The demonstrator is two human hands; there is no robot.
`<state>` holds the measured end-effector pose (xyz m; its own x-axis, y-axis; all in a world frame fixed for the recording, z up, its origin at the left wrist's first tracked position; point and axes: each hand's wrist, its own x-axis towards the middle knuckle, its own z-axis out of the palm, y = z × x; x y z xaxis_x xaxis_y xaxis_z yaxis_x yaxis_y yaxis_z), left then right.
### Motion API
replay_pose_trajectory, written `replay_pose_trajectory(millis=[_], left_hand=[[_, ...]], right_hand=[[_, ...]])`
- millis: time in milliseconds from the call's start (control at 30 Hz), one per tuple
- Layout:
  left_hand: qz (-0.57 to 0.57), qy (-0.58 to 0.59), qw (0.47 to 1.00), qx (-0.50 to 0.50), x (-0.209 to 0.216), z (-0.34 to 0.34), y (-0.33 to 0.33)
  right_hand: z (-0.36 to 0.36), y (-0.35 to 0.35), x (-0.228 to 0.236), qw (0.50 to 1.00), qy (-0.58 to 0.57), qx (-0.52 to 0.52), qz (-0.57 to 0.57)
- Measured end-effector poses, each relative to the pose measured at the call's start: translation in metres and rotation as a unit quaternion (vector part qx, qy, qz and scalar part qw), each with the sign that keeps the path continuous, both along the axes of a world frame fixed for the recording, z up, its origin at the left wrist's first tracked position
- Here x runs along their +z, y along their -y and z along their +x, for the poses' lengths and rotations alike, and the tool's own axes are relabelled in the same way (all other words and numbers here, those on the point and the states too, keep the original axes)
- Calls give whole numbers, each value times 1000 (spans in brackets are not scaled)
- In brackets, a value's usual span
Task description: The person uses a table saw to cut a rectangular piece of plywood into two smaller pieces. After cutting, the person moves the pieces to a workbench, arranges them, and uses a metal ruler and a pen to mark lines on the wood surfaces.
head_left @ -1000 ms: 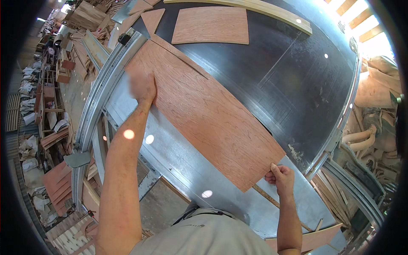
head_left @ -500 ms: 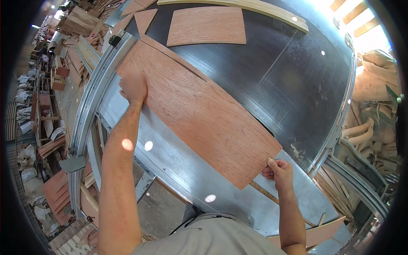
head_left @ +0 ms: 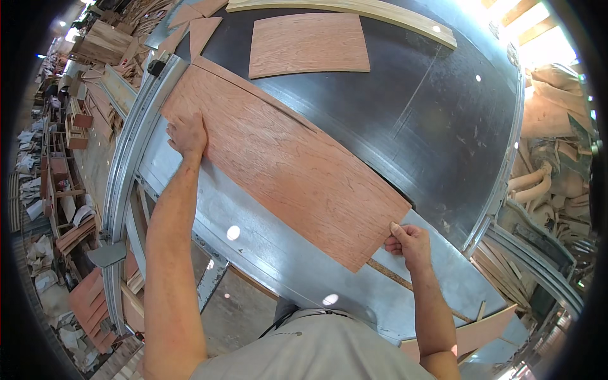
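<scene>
A long reddish plywood board (head_left: 285, 171) lies slantwise on the saw table, its far left end against the metal fence (head_left: 136, 120). My left hand (head_left: 188, 134) rests at the board's near edge close to that end, fingers apart. My right hand (head_left: 410, 244) pinches the board's right end between thumb and bent fingers. Along the far edge of the board runs a narrow strip (head_left: 244, 88) with a dark gap beside it. The board's underside is hidden.
Beyond the board, a plywood rectangle (head_left: 309, 44) and a long pale wood strip (head_left: 354, 14) lie on the dark tabletop (head_left: 456, 126). Triangular offcuts (head_left: 202, 33) sit at the far left. Thin wood pieces (head_left: 497, 272) are piled at the right, below a metal rail (head_left: 532, 263).
The whole view has shifted a little. My left hand, blurred before, now shows sharply with its fingers spread at the board's edge. My right hand keeps its pinch on the board's end.
</scene>
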<state>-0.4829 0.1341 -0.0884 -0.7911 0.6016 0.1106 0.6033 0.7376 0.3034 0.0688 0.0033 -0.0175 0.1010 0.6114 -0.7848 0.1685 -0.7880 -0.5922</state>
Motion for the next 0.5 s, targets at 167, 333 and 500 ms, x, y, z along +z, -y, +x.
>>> replay_pose_trajectory(millis=[167, 333, 500], left_hand=[[-11, 7, 1000, -2, 1, -15, -6], [-17, 11, 1000, -6, 4, -24, -11], [-19, 1, 1000, -1, -3, -38, -16]], right_hand=[[-14, -6, -3, 1000, 1, -6, -3], [-23, -11, -6, 1000, -8, -6, -4], [-32, -18, -5, 1000, 7, 8, -10]])
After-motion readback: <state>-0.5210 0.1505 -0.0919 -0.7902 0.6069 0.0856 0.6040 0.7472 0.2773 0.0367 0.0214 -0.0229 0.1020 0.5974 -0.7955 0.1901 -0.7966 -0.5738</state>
